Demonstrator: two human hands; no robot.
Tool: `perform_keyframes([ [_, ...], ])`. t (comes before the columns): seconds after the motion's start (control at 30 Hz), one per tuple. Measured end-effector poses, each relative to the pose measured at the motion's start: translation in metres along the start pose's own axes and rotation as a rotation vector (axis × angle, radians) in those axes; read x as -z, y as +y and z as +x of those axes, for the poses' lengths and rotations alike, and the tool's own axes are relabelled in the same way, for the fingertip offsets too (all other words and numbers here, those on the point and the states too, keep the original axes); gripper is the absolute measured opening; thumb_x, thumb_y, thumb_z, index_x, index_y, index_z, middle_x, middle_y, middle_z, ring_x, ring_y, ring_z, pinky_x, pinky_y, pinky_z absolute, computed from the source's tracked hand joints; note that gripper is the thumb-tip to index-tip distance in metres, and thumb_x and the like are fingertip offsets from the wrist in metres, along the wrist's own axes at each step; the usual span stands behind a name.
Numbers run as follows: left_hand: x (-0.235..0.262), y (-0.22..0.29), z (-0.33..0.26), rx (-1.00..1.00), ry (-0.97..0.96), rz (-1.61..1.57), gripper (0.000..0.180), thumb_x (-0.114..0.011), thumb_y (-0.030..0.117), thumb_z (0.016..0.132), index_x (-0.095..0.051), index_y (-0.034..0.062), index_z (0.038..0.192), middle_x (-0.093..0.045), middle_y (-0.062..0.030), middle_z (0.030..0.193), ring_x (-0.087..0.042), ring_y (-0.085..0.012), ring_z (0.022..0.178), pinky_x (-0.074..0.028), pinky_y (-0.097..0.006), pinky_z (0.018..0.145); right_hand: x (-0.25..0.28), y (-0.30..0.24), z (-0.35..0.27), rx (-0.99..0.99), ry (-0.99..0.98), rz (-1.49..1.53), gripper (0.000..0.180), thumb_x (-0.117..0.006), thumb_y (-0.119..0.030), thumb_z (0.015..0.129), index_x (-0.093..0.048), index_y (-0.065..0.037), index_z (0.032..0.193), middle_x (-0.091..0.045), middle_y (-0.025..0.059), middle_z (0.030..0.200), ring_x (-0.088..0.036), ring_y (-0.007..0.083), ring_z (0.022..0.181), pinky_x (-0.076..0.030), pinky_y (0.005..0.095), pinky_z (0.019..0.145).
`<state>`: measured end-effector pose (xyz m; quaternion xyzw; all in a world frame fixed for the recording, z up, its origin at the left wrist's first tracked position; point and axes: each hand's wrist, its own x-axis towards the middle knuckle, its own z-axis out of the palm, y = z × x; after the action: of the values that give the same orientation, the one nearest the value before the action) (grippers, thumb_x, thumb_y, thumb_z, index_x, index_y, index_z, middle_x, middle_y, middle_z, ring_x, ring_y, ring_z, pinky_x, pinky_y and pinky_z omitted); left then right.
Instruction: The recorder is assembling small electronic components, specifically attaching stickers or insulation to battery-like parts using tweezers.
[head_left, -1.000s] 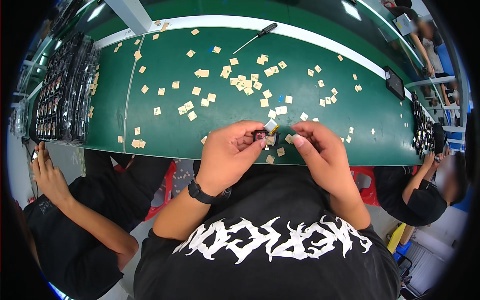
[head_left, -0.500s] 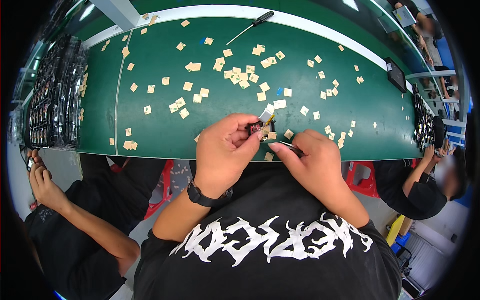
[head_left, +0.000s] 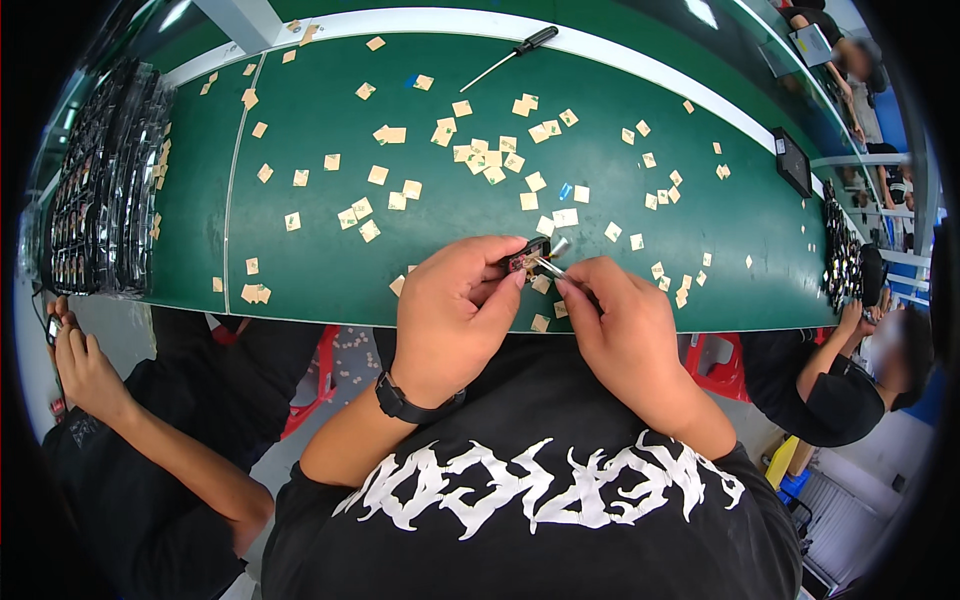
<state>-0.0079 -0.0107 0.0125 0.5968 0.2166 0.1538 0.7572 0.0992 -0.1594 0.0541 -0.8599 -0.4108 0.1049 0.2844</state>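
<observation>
My left hand [head_left: 452, 300] is closed on a small black electronic housing [head_left: 518, 262] near the table's front edge, pinching it between thumb and fingers. Inside the housing some reddish circuitry shows. A silver-grey flat piece [head_left: 560, 247], perhaps a battery pouch, stands tilted at its right side. Metal tweezers [head_left: 550, 267] are gripped in my right hand [head_left: 628, 318], their tips at the opening of the housing. Exactly what the tips touch is too small to tell. Small beige paper squares [head_left: 541, 284] lie on the table just beyond and under my hands.
Beige squares are scattered over the green table [head_left: 430, 245]. A black screwdriver [head_left: 535, 40] lies at the far edge. Stacked black trays [head_left: 110, 190] stand at the left, and a black box [head_left: 791, 162] at the right. Co-workers sit on both sides.
The tweezers have come up and left from beside the housing into its opening. The silver-grey piece is tilted over to the right, and the housing has turned slightly.
</observation>
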Motion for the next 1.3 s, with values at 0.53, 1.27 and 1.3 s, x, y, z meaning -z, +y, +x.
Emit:
perform_keyframes([
  [0.53, 0.016, 0.003, 0.007, 0.127, -0.148, -0.327, 0.031, -0.056, -0.009, 0.096, -0.056, -0.0085, 0.127, -0.068, -0.0126, 0.109, -0.068, -0.013, 0.099, -0.055, -0.024, 0.087, 0.002, 0.003, -0.001, 0.007, 0.013, 0.226, 0.013, -0.073, -0.006, 0.088, -0.061, -0.004, 0.094, -0.061, 0.0105, 0.068, -0.061, 0.0256, 0.058, -0.046, 0.0364, 0.053],
  [1.27, 0.007, -0.001, 0.003, 0.014, -0.035, -0.183, 0.017, -0.061, -0.008, 0.095, -0.062, -0.007, 0.112, -0.07, -0.007, 0.096, -0.064, -0.0048, 0.084, -0.05, -0.018, 0.071, 0.016, -0.013, 0.029, -0.109, -0.126, 0.473, 0.035, -0.075, -0.005, 0.085, -0.068, -0.006, 0.12, -0.065, 0.0089, 0.083, -0.057, 0.0167, 0.063, -0.047, 0.0296, 0.057],
  [1.3, 0.008, -0.001, 0.003, 0.015, -0.037, -0.178, 0.017, -0.061, -0.008, 0.094, -0.062, -0.0065, 0.111, -0.07, -0.007, 0.096, -0.064, -0.0049, 0.084, -0.05, -0.019, 0.071, 0.016, -0.013, 0.032, -0.056, -0.124, 0.406, 0.033, -0.076, -0.005, 0.085, -0.068, -0.005, 0.118, -0.065, 0.0085, 0.083, -0.057, 0.0155, 0.064, -0.047, 0.0287, 0.058],
])
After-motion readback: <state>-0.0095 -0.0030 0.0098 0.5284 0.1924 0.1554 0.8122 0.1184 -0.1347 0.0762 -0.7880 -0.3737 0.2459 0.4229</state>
